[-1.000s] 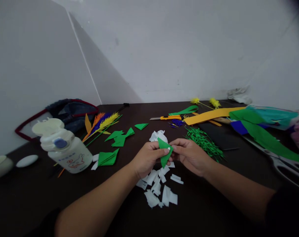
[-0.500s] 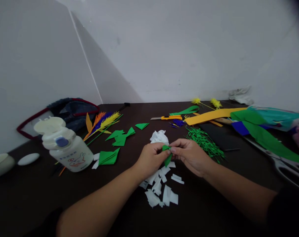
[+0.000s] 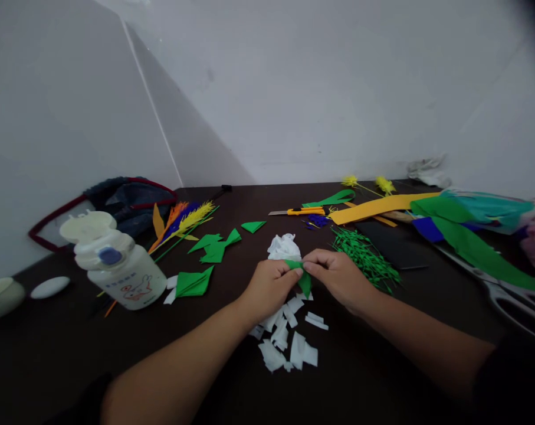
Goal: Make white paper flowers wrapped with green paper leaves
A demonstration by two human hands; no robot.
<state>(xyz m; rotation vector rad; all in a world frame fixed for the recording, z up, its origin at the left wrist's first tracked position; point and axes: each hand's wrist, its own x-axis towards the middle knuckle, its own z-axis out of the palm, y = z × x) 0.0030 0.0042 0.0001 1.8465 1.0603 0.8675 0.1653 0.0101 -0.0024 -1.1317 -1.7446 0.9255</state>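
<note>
Gently now: with fingers of the left hand (image 3: 267,288) and right hand (image 3: 341,278) both pinched on the green piece (image 3: 305,284) over the white scraps (image 3: 281,335), light, even pressure should avoid tearing it.

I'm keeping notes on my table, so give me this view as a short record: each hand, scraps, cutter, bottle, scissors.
Left hand: pinching a folded green piece
Right hand: pinching the same piece
White scraps: scattered below the hands
Cutter: yellow, blade exposed
Bottle: white, upright, left side
Scissors: right side, near a long green strip
</note>
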